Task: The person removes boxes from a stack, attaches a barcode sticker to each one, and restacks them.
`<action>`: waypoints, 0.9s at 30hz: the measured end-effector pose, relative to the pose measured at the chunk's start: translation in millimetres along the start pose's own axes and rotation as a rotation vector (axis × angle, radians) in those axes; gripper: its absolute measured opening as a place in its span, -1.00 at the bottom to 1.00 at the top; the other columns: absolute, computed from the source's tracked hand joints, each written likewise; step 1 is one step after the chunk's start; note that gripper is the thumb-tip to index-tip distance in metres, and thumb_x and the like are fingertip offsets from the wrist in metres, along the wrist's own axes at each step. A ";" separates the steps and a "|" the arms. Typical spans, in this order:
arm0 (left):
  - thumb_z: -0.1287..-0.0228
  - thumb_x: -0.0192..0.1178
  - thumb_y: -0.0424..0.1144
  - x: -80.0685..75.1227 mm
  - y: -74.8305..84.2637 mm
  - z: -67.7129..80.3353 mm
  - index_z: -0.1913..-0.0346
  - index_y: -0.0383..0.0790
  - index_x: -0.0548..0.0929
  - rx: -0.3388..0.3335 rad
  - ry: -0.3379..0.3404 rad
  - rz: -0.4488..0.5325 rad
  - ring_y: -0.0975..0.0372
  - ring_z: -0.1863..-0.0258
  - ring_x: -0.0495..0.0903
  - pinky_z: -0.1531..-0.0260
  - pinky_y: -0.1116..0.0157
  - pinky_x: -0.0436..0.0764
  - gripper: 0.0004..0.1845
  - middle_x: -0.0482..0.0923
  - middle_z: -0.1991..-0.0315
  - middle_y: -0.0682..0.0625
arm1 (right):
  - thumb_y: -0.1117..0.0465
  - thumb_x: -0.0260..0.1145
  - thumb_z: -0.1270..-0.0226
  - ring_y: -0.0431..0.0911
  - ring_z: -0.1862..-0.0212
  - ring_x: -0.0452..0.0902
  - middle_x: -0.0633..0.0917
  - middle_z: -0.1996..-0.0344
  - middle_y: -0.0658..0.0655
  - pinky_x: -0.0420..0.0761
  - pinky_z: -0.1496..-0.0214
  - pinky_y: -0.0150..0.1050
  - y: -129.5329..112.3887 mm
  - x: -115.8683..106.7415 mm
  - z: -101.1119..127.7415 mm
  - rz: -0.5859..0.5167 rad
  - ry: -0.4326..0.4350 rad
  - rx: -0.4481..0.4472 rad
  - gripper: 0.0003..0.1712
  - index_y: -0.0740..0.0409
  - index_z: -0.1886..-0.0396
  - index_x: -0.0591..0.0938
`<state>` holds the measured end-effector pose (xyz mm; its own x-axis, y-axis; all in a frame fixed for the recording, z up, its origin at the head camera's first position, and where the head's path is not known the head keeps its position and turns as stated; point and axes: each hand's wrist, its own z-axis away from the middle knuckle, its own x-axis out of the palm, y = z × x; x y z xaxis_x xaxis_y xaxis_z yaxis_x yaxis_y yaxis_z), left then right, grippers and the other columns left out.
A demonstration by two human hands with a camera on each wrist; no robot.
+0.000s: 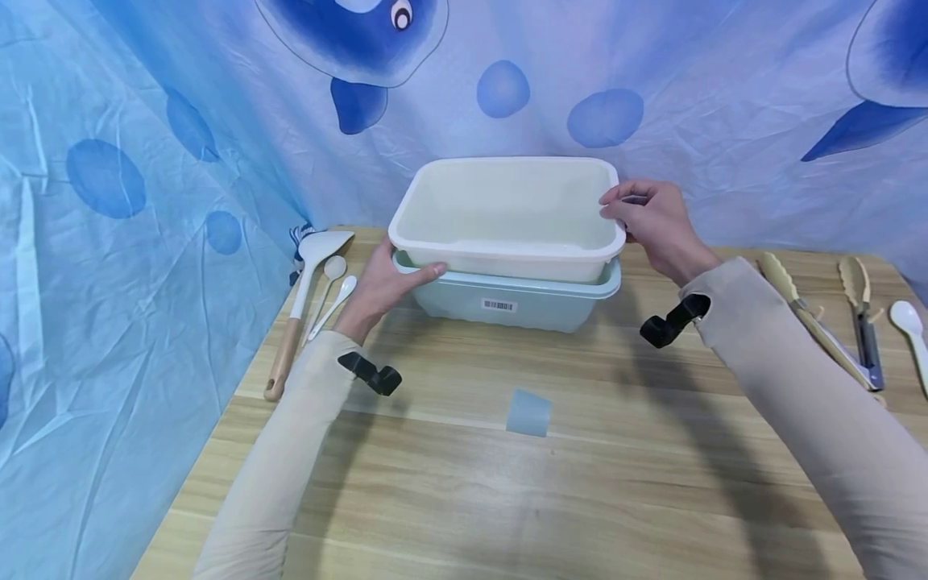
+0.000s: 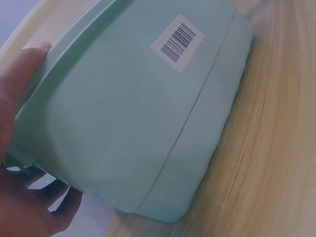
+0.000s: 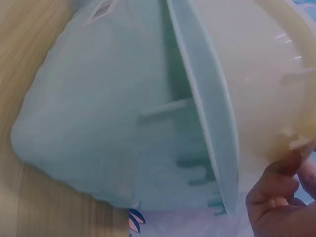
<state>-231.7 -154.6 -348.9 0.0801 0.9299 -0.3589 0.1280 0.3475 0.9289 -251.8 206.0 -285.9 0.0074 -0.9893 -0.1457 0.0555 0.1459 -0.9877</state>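
A white rectangular basin [image 1: 507, 201] sits partly inside a pale green basin [image 1: 464, 300], its walls showing above the green rim. My left hand [image 1: 391, 278] grips the green basin at its left front corner. In the left wrist view the thumb [image 2: 24, 69] lies over the green rim and the other fingers are around the end wall. With my right hand [image 1: 652, 221] I pinch the white basin's right rim between thumb and fingers. In the right wrist view, that hand [image 3: 284, 197] is beyond the green rim, which it stays apart from. A barcode label [image 1: 499, 305] marks the green basin's front.
Left of the basins lie a white spatula [image 1: 313, 250] with a wooden handle and two white spoons [image 1: 341, 294]. Two tongs [image 1: 822, 322] and a white spoon [image 1: 909, 322] lie at the right. A blue patch [image 1: 529, 413] is on the wooden table [image 1: 449, 483]. Blue curtain hangs behind.
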 end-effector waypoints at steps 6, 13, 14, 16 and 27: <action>-0.02 0.47 -0.22 0.0 0.6 -1.7 -0.43 -0.04 0.22 -0.004 -0.018 0.018 0.07 -0.29 0.33 -0.38 0.01 0.23 -0.10 0.38 -0.29 -0.10 | 0.28 0.29 -0.27 -0.21 0.70 0.21 0.48 0.72 -0.08 0.24 0.67 -0.33 1.8 -2.8 1.5 0.168 -0.037 -0.048 -0.96 0.11 0.32 0.65; -0.02 0.44 -0.32 3.7 21.4 8.8 -0.49 -0.06 0.09 -0.005 -0.039 0.082 0.04 -0.28 0.32 -0.40 0.06 0.21 0.00 0.30 -0.34 -0.15 | 0.24 0.27 -0.29 -0.22 0.71 0.20 0.41 0.71 -0.08 0.30 0.65 -0.33 14.6 -5.8 3.2 0.420 -0.078 -0.100 -0.84 0.20 0.17 0.61; -0.03 0.43 -0.32 4.4 24.6 10.2 -0.49 -0.07 0.09 -0.004 -0.042 0.092 0.04 -0.27 0.32 -0.40 0.06 0.22 -0.01 0.30 -0.34 -0.15 | 0.24 0.27 -0.30 -0.22 0.70 0.21 0.40 0.70 -0.08 0.31 0.64 -0.33 15.6 -6.3 3.9 0.436 -0.079 -0.108 -0.83 0.20 0.15 0.60; -0.02 0.44 -0.31 5.7 20.1 7.2 -0.49 -0.03 0.10 0.001 -0.040 0.102 0.06 -0.26 0.32 -0.39 0.06 0.22 -0.01 0.30 -0.34 -0.13 | 0.23 0.26 -0.31 -0.22 0.69 0.23 0.39 0.69 -0.07 0.32 0.63 -0.33 16.0 -7.3 5.5 0.463 -0.070 -0.125 -0.82 0.20 0.14 0.60; 0.03 0.48 0.08 -16.3 21.1 4.9 -0.51 0.32 -0.34 -0.020 0.003 -0.228 0.10 -0.55 -0.14 -0.45 -0.11 0.06 0.28 -0.21 -0.58 0.05 | -0.17 0.18 -0.35 0.07 0.29 0.59 0.61 0.13 0.23 0.58 0.33 -0.20 -1.7 -16.0 24.7 0.652 -0.089 -0.239 -0.31 0.03 -0.36 0.33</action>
<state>-225.4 -163.0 -323.9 0.0488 0.8271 -0.5600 0.1230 0.5514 0.8251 -227.4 221.6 -280.5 0.0470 -0.6948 -0.7176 -0.2092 0.6957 -0.6872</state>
